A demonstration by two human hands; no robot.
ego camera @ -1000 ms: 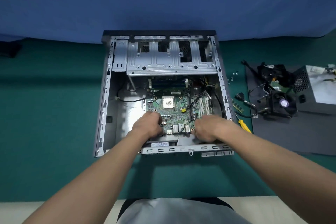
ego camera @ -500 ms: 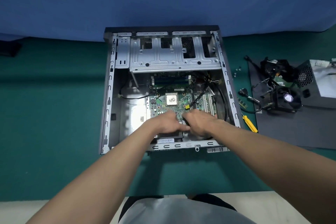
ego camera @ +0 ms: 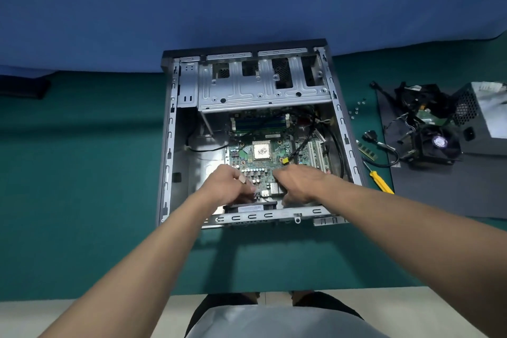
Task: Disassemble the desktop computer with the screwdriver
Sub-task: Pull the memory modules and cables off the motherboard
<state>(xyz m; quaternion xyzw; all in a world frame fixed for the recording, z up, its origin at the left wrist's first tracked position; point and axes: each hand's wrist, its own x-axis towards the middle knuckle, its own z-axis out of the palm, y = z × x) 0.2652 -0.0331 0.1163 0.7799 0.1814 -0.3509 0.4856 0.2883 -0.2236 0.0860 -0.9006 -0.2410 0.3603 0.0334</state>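
While left hand and right hand curl over the near edge of the motherboard, their grip hidden, it looks stiff and fragile: hold its edges.

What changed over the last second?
The left hand and right hand closed together, then parted again. Both now sit at the near edge of the motherboard. Can't tell if either grips anything. The motherboard, case and yellow screwdriver stayed put.

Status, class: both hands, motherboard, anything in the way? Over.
Left hand, right hand at near edge of motherboard, grip unclear. Motherboard sits in case. Black cable crosses it; screwdriver lies outside case.
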